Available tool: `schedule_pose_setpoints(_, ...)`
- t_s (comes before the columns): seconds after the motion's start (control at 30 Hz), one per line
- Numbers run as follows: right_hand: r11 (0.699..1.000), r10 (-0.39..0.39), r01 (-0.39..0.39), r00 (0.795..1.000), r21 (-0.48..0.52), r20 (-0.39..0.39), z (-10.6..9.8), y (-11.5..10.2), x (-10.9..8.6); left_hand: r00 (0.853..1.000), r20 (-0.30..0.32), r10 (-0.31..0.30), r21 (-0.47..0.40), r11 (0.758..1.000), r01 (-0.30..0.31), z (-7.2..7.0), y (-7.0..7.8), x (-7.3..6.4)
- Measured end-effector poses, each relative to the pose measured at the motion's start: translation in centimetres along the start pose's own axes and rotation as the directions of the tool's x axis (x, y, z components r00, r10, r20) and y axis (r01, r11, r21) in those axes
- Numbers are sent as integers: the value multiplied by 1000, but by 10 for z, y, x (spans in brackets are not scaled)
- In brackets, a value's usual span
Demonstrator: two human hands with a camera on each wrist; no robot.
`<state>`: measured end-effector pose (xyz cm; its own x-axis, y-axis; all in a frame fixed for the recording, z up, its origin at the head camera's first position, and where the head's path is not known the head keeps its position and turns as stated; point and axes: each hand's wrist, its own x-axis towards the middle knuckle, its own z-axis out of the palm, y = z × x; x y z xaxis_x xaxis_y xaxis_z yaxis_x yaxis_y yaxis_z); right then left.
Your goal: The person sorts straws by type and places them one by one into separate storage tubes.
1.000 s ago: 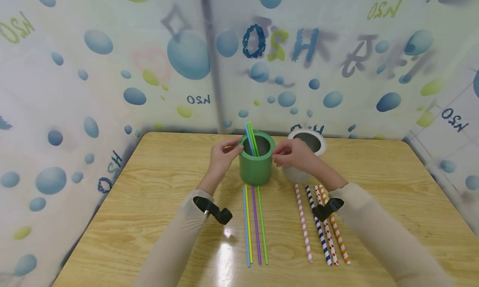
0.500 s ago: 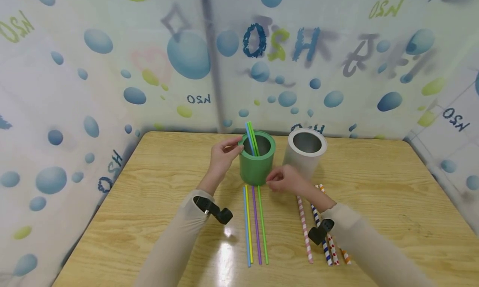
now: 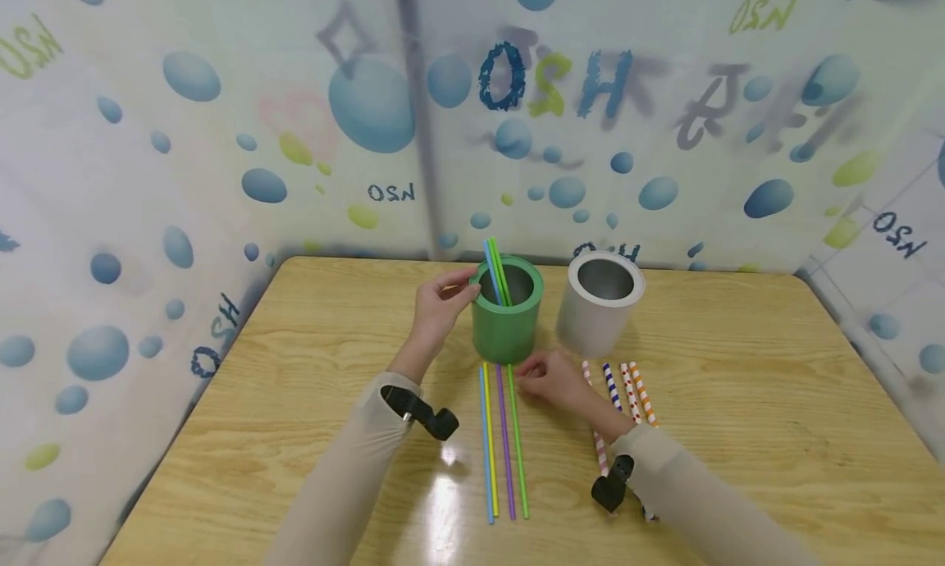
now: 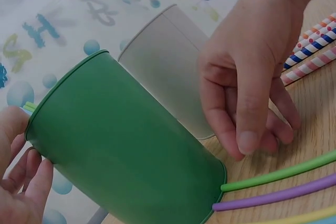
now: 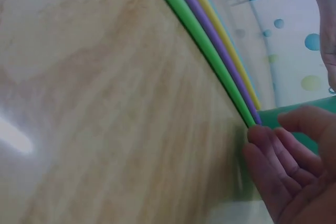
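My left hand (image 3: 437,303) holds the green can (image 3: 505,335) by the left side of its rim, thumb and fingers at the edge. Blue and green plastic straws (image 3: 498,272) stand inside, leaning left. In front of the can lie a blue straw (image 3: 486,451), a yellow straw (image 3: 491,447), a purple straw (image 3: 505,443) and a green straw (image 3: 519,447), side by side. My right hand (image 3: 557,379) is low beside the can's base. In the right wrist view its fingertips (image 5: 257,134) are right at the green straw's end, the thumb held apart.
A white can (image 3: 591,320) stands right of the green one. Striped and dotted paper straws lie in front of it: pink (image 3: 588,375), blue (image 3: 609,377), red-dotted (image 3: 630,390) and orange (image 3: 644,394), partly hidden by the right forearm. Behind the wooden table (image 3: 295,369) is a patterned wall.
My right hand has come down from the green can's right rim to the table by the green straw's end, moving slightly left. The left hand stays on the can.
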<state>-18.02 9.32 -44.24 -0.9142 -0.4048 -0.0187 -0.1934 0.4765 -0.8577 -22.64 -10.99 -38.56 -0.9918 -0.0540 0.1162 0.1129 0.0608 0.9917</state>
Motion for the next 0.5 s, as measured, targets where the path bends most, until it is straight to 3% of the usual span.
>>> schedule_pose_setpoints(0.17, 992, 98, -95, 994, 87, -38, 10, 4, -1, 1000, -5, 3, 1, 1000, -3, 0, 0, -1)
schedule_pose_setpoints(0.5, 987, 131, -123, 989, 102, -68, 19, 10, 1, 1000, -12, -5, -7, 1000, 5, 1, 1, -2)
